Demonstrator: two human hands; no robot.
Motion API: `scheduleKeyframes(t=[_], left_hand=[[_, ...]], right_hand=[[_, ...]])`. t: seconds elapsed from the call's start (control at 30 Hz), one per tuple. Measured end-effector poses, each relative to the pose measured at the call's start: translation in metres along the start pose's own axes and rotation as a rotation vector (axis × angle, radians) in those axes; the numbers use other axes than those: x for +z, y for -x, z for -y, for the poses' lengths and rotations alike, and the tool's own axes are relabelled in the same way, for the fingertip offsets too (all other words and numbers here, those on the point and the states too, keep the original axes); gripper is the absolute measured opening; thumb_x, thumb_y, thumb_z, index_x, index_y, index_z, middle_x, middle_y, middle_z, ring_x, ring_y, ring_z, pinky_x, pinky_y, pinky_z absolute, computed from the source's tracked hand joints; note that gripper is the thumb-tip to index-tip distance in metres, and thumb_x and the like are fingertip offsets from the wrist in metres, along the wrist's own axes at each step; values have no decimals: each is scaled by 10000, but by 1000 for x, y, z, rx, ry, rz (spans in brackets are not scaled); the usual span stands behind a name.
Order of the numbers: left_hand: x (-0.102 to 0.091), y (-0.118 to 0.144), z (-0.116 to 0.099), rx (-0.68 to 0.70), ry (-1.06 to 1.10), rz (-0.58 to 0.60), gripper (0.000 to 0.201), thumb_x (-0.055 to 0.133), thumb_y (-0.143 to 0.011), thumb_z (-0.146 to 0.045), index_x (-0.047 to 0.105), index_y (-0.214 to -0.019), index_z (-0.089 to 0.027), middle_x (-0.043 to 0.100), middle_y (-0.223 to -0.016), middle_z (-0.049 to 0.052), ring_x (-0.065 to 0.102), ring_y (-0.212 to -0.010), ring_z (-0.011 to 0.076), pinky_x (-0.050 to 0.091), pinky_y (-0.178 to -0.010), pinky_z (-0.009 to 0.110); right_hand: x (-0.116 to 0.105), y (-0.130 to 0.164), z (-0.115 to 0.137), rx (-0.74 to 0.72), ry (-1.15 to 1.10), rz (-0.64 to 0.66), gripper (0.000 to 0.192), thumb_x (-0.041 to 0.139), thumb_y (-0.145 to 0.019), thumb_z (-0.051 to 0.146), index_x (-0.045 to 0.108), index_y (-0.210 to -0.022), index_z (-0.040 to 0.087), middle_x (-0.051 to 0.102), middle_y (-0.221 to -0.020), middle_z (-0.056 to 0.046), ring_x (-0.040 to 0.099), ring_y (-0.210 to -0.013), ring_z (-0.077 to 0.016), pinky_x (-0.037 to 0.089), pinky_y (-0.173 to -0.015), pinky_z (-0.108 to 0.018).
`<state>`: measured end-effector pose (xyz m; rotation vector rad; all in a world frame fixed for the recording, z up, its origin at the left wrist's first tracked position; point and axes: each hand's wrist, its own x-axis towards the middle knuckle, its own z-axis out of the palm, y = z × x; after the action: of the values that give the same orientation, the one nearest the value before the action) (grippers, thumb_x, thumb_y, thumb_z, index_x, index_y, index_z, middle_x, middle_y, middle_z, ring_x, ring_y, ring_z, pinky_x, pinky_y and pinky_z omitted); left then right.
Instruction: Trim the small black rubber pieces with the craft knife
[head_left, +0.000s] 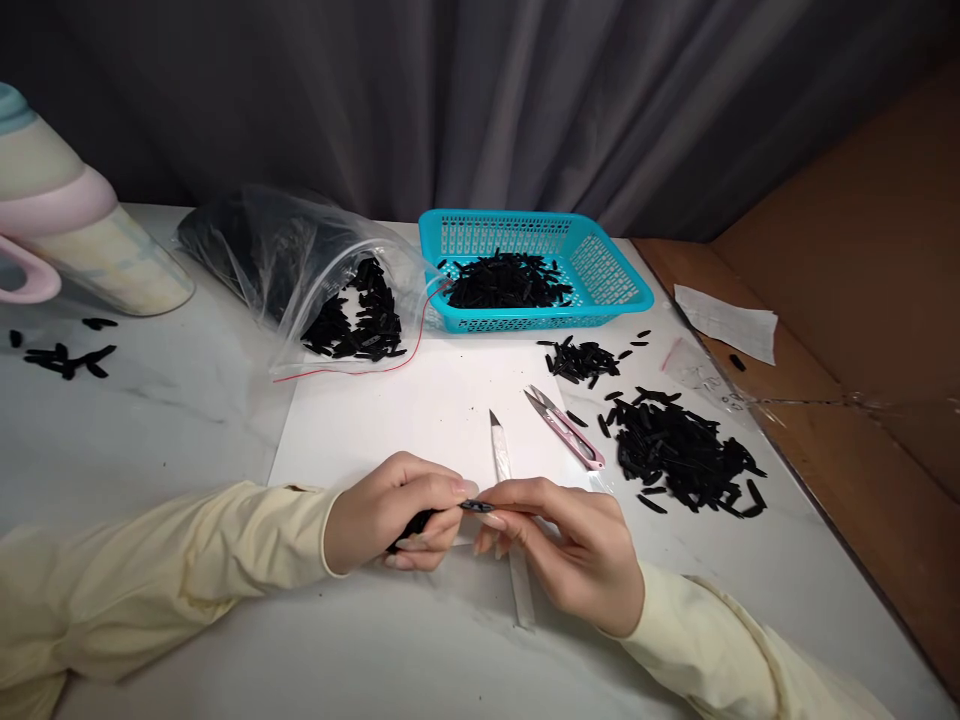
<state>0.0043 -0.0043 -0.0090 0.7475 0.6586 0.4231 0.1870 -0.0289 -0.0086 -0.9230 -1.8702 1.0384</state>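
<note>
My left hand (397, 510) is closed around several small black plastic pieces, near the front edge of a white paper sheet (420, 410). My right hand (570, 550) pinches one black piece (475, 506) at its fingertips, touching the left hand's fingers. A white craft knife (501, 460) lies on the table partly under my right hand, its blade pointing away from me. Pink thread snips (566, 428) lie just beyond the right hand. A large pile of black pieces (682, 455) sits to the right.
A blue basket (607, 270) with black pieces stands at the back centre. An open clear bag (300, 270) spills black pieces left of it. A pastel jug (67, 220) stands far left. Brown cardboard (862, 300) borders the right edge.
</note>
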Motion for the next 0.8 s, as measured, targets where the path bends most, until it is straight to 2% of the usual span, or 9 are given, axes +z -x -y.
scheduleKeyframes(t=[0.23, 0.43, 0.8], left_hand=[[1, -1, -1, 11, 1, 15, 402, 496, -794, -322, 372, -447, -162, 298, -364, -67, 245, -294, 29, 177, -313, 179], [-1, 0, 2, 74, -13, 69, 402, 489, -826, -316, 369, -477, -158, 315, -385, -69, 261, -312, 31, 197, -318, 175], [-1, 3, 2, 65, -5, 94, 396, 448, -855, -286, 376, -488, -154, 323, -391, -64, 254, -319, 30, 197, -315, 169]], right_hand=[[0, 1, 1, -71, 85, -57, 203, 514, -836, 55, 628, -934, 192, 686, -615, 16, 647, -520, -103, 539, -523, -171], [2, 3, -5, -268, 168, -156, 304, 500, -786, -33, 631, -983, 159, 703, -687, -16, 663, -561, -113, 548, -536, -187], [3, 1, -5, -288, 143, -135, 275, 550, -749, -70, 638, -959, 85, 698, -664, -63, 660, -557, -129, 541, -529, -201]])
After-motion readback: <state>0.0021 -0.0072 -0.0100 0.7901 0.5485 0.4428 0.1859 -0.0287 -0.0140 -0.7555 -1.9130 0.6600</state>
